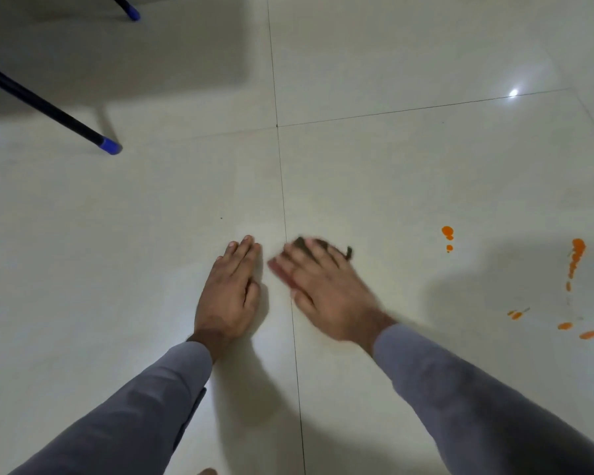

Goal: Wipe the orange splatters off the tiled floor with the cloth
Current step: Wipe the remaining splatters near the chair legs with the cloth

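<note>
Our left hand (232,286) lies flat, fingers straight, on the tiled floor (391,173); our blurred right hand (318,281) presses the dark cloth (347,251) with straight fingers, orange splatters (576,258) well apart.

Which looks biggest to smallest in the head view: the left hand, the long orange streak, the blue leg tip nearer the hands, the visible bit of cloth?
1. left hand
2. long orange streak
3. and 4. nearer blue leg tip and dark cloth look alike; the right hand hides most of the cloth, and blur makes it unsure.
</note>
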